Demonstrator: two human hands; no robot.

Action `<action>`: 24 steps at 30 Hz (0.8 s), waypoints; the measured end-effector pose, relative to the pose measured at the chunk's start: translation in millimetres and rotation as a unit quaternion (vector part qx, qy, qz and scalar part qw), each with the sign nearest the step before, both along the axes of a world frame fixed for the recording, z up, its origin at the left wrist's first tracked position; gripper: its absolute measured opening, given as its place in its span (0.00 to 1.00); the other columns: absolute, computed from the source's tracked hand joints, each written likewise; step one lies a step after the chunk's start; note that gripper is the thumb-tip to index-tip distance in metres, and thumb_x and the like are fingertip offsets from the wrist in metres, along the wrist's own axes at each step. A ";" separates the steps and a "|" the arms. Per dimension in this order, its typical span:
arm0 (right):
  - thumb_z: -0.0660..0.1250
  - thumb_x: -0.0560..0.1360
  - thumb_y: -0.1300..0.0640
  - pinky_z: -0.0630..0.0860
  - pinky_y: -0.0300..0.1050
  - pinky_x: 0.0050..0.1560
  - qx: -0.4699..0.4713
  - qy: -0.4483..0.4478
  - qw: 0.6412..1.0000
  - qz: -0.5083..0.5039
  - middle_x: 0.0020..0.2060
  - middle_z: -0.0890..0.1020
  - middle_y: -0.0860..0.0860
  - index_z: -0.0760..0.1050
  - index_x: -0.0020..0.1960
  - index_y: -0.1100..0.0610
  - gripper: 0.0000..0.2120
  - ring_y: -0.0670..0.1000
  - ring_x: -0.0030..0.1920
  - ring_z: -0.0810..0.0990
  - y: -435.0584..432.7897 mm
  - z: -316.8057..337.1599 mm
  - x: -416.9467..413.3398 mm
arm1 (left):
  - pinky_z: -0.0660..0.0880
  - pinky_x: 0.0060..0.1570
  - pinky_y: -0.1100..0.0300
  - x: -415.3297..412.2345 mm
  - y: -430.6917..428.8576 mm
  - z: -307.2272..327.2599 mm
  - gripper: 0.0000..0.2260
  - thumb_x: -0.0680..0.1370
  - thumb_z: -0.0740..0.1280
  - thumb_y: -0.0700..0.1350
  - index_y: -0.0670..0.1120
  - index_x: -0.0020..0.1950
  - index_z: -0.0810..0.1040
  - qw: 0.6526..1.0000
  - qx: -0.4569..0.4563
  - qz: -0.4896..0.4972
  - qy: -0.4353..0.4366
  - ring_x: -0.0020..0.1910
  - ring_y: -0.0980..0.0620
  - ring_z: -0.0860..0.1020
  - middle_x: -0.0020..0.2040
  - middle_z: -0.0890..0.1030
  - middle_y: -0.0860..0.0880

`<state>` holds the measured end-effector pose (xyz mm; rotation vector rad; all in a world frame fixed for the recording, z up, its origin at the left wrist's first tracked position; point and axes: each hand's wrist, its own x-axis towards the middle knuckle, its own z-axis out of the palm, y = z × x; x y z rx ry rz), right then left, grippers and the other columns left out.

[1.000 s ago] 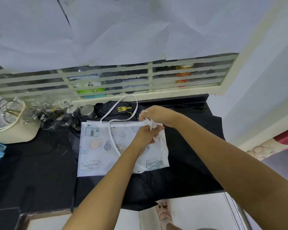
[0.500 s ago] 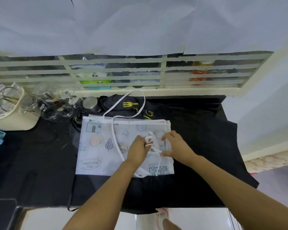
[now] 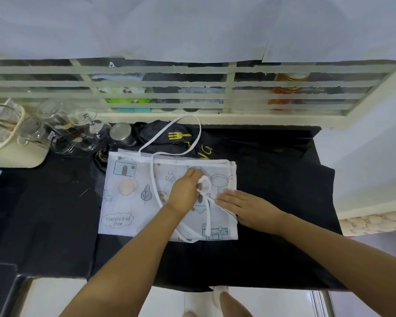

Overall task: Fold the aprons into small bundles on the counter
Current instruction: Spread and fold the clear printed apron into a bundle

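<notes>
Centrally on the black counter a white printed apron, thin cloth with line drawings of a house, a leaf and a pan and the words "Happy and free", lies folded into a flat rectangle. It rests on top of a black apron that is spread across the counter and hangs over its near edge; a yellow fork print shows on the bunched far part of that black cloth. The left hand sits over the middle of the folded rectangle with its fingers curled round a gathered bunch of the white fabric strap. From the bunch, loose tails trail down toward the near edge of the fold. Another length of strap loops away over the black cloth toward the window. The right hand lies palm down on the right part of the white printed apron, fingers straight and together, pressing the cloth flat just beside the strap tails. At the far left of the counter stand a cluster of clear glass jars, a round steel cup and a cream plastic tray, below a pale slatted window grille.
</notes>
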<state>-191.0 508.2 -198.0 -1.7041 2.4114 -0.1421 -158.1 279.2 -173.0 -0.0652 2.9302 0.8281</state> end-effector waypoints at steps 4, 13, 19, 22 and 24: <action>0.76 0.66 0.48 0.65 0.44 0.67 0.004 0.026 0.998 0.049 0.66 0.75 0.49 0.67 0.71 0.54 0.37 0.50 0.67 0.73 -5.0 -0.5 -9.4 | 0.66 0.36 0.64 0.3 -2.8 -9.8 0.11 0.75 0.65 0.33 0.39 0.57 0.76 0.999 0.023 0.011 0.022 0.40 0.44 0.78 0.53 0.75 0.42; 0.81 0.60 0.59 0.77 0.44 0.56 -0.043 0.026 0.996 0.068 0.56 0.82 0.50 0.79 0.60 0.56 0.29 0.50 0.54 0.82 -21.3 3.8 -16.7 | 0.55 0.69 0.66 43.9 6.2 -23.5 0.26 0.79 0.54 0.47 0.38 0.76 0.60 0.994 0.005 -0.094 -0.047 0.73 0.44 0.61 0.74 0.61 0.39; 0.77 0.62 0.64 0.80 0.43 0.41 -0.012 0.011 0.994 0.111 0.36 0.83 0.48 0.81 0.45 0.55 0.13 0.49 0.36 0.81 -27.8 8.6 -18.2 | 0.48 0.73 0.62 52.0 7.5 14.1 0.31 0.82 0.55 0.53 0.45 0.79 0.44 0.960 0.026 -0.176 -0.216 0.77 0.54 0.44 0.79 0.43 0.49; 0.72 0.63 0.65 0.72 0.39 0.26 0.006 -0.015 0.993 0.118 0.27 0.76 0.45 0.74 0.33 0.53 0.10 0.47 0.25 0.74 -28.6 23.4 -2.5 | 0.51 0.73 0.60 69.5 20.0 26.1 0.40 0.77 0.60 0.65 0.49 0.79 0.44 0.946 0.048 -0.173 -0.268 0.77 0.55 0.48 0.79 0.46 0.53; 0.65 0.66 0.61 0.64 0.36 0.22 -0.022 -0.049 0.994 0.100 0.24 0.74 0.44 0.71 0.29 0.53 0.08 0.44 0.22 0.71 -27.6 35.7 16.1 | 0.53 0.74 0.60 88.4 24.2 33.1 0.48 0.70 0.67 0.68 0.51 0.79 0.44 0.941 0.068 -0.162 -0.291 0.77 0.55 0.50 0.79 0.48 0.54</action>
